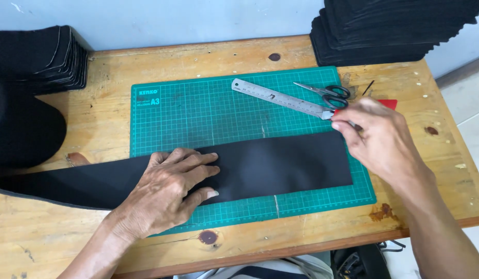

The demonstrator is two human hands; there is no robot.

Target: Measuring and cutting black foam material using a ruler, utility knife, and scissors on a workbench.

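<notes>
The black strip [224, 168] is pinned flat under the spread left fingers [198, 173] while the ruler [281, 98] end is pinched by the right fingers [348, 123], seemingly for laying across the strip.

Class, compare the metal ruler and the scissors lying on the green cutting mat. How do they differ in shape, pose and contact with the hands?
The metal ruler is a long flat strip; the scissors are shorter, with looped dark handles. The ruler lies slanted across the green cutting mat, its right end at the right hand; the scissors lie untouched beyond it. Both are shiny metal and rest near the mat's far right corner.
</notes>
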